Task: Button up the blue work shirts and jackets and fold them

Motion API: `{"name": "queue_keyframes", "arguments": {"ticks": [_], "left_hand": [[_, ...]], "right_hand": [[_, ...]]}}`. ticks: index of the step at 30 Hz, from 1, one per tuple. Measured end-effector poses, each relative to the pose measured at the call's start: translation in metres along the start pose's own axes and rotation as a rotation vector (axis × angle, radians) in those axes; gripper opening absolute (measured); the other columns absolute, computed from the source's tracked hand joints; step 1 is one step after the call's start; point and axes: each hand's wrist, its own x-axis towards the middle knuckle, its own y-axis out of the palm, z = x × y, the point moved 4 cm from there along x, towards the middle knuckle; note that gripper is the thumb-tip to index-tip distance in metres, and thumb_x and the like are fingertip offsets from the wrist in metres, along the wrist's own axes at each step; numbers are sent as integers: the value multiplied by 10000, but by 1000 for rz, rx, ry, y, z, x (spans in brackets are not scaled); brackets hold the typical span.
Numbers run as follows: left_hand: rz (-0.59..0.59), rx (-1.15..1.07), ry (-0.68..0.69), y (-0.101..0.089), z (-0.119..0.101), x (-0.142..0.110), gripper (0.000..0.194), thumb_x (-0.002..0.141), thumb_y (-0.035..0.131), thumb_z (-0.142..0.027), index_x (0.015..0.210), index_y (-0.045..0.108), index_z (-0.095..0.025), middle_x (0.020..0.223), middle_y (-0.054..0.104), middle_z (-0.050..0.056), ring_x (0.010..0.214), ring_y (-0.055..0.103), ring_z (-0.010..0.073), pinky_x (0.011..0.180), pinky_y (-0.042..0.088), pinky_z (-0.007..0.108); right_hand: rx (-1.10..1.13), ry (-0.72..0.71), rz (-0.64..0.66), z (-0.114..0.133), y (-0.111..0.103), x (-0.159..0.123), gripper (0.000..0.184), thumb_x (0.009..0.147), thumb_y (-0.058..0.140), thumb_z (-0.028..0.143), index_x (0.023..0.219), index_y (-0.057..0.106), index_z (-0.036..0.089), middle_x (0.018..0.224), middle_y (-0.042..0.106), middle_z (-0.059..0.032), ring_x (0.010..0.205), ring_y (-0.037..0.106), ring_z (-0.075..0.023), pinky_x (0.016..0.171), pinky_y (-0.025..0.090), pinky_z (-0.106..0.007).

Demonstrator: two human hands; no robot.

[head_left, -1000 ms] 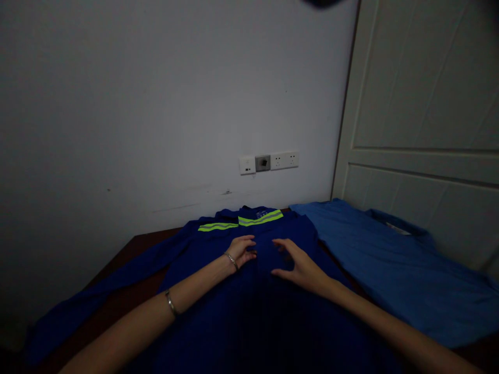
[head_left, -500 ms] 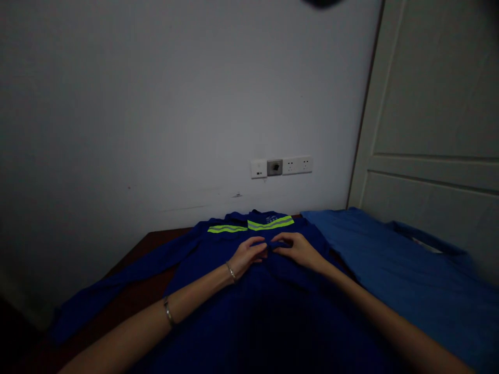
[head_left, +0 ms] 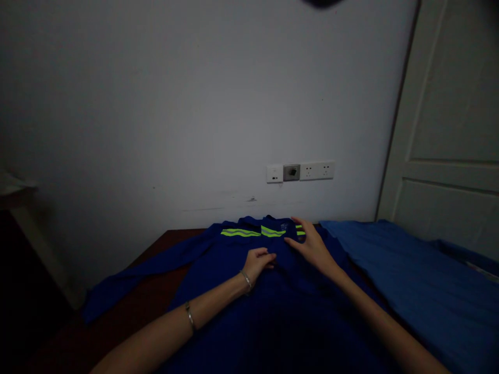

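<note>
Right hand (head_left: pixel 314 247) has moved up to the reflective stripe (head_left: pixel 273 231), its grip wide, while the left hand (head_left: pixel 258 264), curled with its hold unclear, had best keep the blue jacket (head_left: pixel 224 262), lower centre, flat.

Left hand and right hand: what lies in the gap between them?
In the head view, only dark blue cloth of the striped garment shows between the left hand and the right hand; no separate object can be made out.
</note>
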Motion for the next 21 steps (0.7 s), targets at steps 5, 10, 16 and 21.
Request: {"name": "queue_keyframes", "arguments": {"ticks": [5, 10, 16, 21], "left_hand": [[121, -141, 29, 21, -14, 36, 178, 480, 697, -180, 593, 583, -102, 574, 579, 2, 546, 524, 95, 611, 421, 236], [289, -182, 21, 32, -35, 70, 146, 487, 652, -125, 606, 570, -102, 568, 559, -6, 554, 520, 93, 600, 418, 224], [99, -271, -69, 36, -25, 94, 130, 537, 596, -121, 609, 489, -136, 554, 526, -23, 511, 509, 80, 551, 413, 210], [55, -210, -35, 49, -12, 83, 164, 541, 630, -165, 623, 490, -143, 524, 468, -51, 476, 476, 64, 500, 386, 193]], "right_hand": [[-155, -202, -7, 17, -8, -1, 346, 768, 497, 214, 1114, 518, 224, 1234, 422, -90, 1157, 406, -214, 970, 341, -400], [-99, -236, 191, 2, -3, 0, 303, 794, 473, 201, 1086, 547, 222, 1221, 483, -76, 1153, 425, -199, 982, 329, -403], [51, -61, 128, -22, 6, 1, 305, 796, 503, 274, 1085, 534, 179, 1041, 599, -84, 907, 575, -176, 817, 457, -354], [22, -24, -15, -24, 0, 1, 254, 765, 547, 279, 991, 563, 163, 912, 608, -68, 733, 580, -149, 706, 483, -315]]}}
